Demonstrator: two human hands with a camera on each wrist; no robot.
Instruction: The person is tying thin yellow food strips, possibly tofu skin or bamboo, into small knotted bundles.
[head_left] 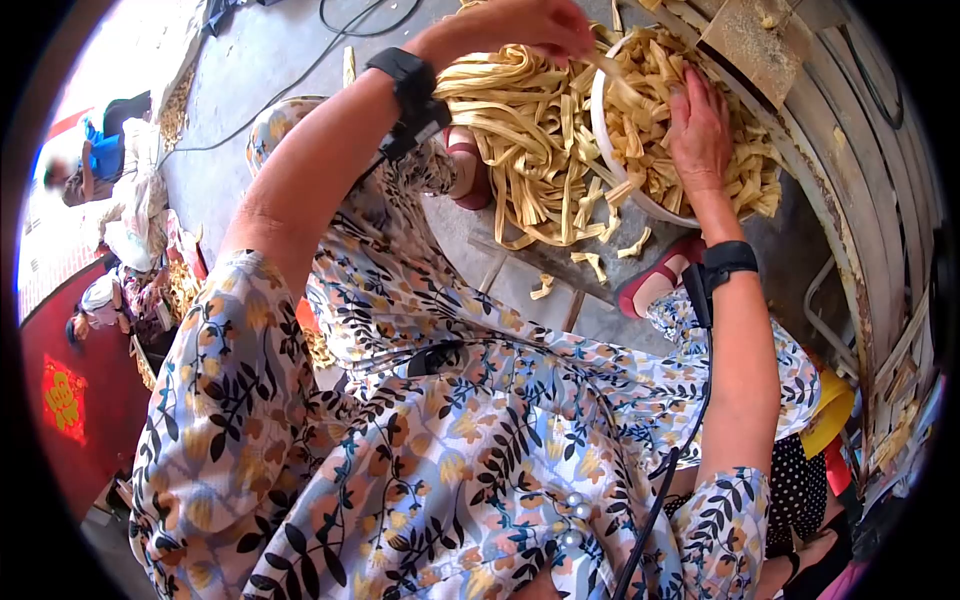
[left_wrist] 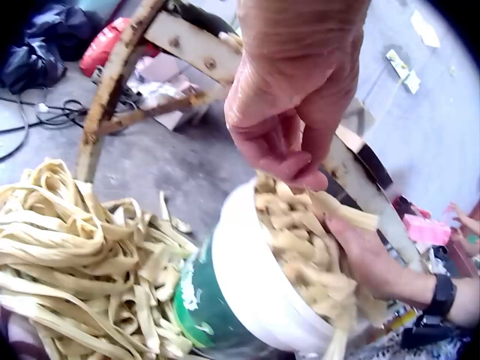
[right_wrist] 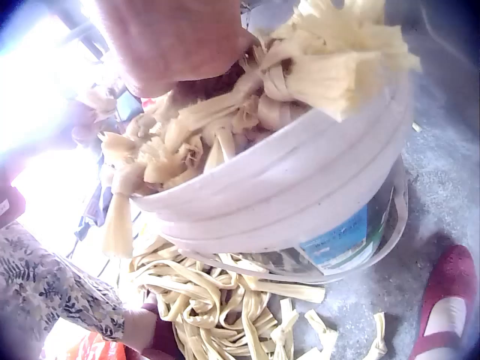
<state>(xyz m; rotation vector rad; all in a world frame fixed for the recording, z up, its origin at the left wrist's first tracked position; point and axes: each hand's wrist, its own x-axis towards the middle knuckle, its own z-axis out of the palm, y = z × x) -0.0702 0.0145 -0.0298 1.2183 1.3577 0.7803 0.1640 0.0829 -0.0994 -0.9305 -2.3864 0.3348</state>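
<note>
A white-rimmed bucket [head_left: 603, 125] [left_wrist: 247, 262] [right_wrist: 277, 187] is heaped with knotted pale-yellow strips [head_left: 640, 110] [left_wrist: 300, 247] [right_wrist: 202, 127]. Above its near-left side in the head view is the left hand [head_left: 540, 28] [left_wrist: 300, 105], fingers curled, fingertips at a pale strip [left_wrist: 349, 212]; its far end lies over the heap. The right hand [head_left: 698, 135] [left_wrist: 371, 259] [right_wrist: 176, 45] rests on the heap at the opposite side, fingers extended; its fingertips are hidden in the right wrist view. Long loose strips [head_left: 510, 130] [left_wrist: 52, 247] [right_wrist: 202, 300] lie piled beside the bucket.
Several short knotted pieces [head_left: 590, 264] lie on the grey floor near a red shoe [head_left: 655, 275] [right_wrist: 450, 300]. A curved slatted frame [head_left: 850, 170] stands beyond the bucket. A black cable [head_left: 290, 90] crosses the floor. Another person [head_left: 80, 175] is at the far left.
</note>
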